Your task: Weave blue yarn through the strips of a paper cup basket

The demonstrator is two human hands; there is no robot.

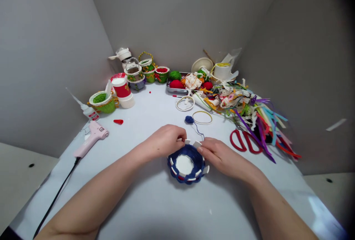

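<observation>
A small basket of dark blue yarn (177,176), woven around white paper strips, stands on the table in front of me, its white bottom showing inside. Several white strip ends stick up from its rim. My left hand (173,139) is closed at the far left rim, fingers curled by a white strip. At the far right rim, my right hand (215,154) pinches the edge between thumb and fingers, next to a raised strip. From a little ball of blue yarn (189,120) beyond the basket, a thin strand runs to my right hand. Both hands' fingertips are partly hidden.
Red-handled scissors (237,141) and a heap of colourful ribbons (244,107) lie on the right. A pink glue gun (91,139), a glue bottle (90,112) and a red cap (118,121) are leftward. Finished baskets (162,74) and a metal tray (177,91) of yarn balls stand behind.
</observation>
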